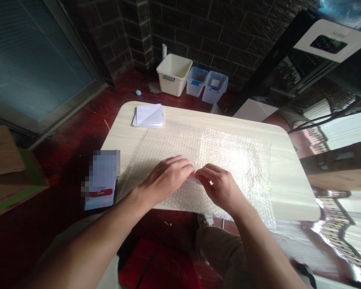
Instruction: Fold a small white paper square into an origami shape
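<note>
A clear bubble wrap sheet lies spread over the table, shining brightly on its right part. Above its middle, my left hand and my right hand meet with their fingertips nearly touching. Both hands are closed in a pinch. Something small and pale shows just below the fingertips, but the fingers cover most of it, so I cannot tell what it is. Toward the table's far left corner, a stack of white paper sheets sits beyond the bubble wrap.
The light wooden table has rounded corners. A phone-like screen, partly blurred, stands at its left edge. On the floor behind are a cream basket and two clear bins. Cardboard boxes flank both sides.
</note>
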### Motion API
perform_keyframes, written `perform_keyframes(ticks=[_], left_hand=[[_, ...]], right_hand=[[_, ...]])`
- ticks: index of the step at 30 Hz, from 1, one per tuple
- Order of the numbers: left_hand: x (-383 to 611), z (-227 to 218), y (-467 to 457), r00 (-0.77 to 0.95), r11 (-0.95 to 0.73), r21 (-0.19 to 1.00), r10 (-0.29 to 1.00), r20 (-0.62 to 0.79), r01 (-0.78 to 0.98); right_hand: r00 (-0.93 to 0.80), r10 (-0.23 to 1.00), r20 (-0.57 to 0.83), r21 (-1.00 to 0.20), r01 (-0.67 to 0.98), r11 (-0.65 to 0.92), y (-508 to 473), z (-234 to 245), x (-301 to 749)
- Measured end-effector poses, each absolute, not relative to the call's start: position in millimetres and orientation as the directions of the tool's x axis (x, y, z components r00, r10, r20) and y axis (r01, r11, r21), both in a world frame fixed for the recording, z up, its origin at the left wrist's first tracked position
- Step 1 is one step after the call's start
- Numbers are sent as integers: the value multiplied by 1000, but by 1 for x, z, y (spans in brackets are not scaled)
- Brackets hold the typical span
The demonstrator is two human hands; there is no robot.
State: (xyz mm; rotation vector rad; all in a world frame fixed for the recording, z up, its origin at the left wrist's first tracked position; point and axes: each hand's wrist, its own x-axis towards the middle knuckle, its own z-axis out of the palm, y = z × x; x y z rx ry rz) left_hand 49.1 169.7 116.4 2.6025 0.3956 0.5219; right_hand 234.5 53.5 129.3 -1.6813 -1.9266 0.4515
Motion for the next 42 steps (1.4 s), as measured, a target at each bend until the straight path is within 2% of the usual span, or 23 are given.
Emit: perform_keyframes(ticks=[2,4,7,9,10,14,17,22,26,42], left_hand=[[49,116,171,884,-814,551,383,270,185],[49,113,172,852,-681,708,472,228,188],[53,108,173,758,-287,951,644,102,116],[57,104,172,716,-84,996,697,40,26],[59,102,171,701,-46,999,712,37,-6],[63,99,165,638,-103,994,763,107,-43],[66,100,161,600,-53,996,795,84,-69],[69,107,160,611,130,980,792,-13,-148],[68,113,162,611,196,962,791,-41,-189],[63,104,157,501,-176,981,843,194,-84]], right_hand=[[-74,982,172,-586,794,163,54,130,234],[-52,983,178,-618,771,153,54,131,233],[12,978,207,-689,712,137,55,130,233],[65,975,214,-723,681,113,55,129,233],[92,974,207,-738,668,93,55,128,234],[189,976,106,-823,568,-21,55,124,234],[220,975,42,-876,477,-70,55,121,234],[229,972,53,-921,388,-41,55,118,235],[235,967,100,-928,372,5,55,119,234],[207,963,175,-858,511,46,54,124,233]])
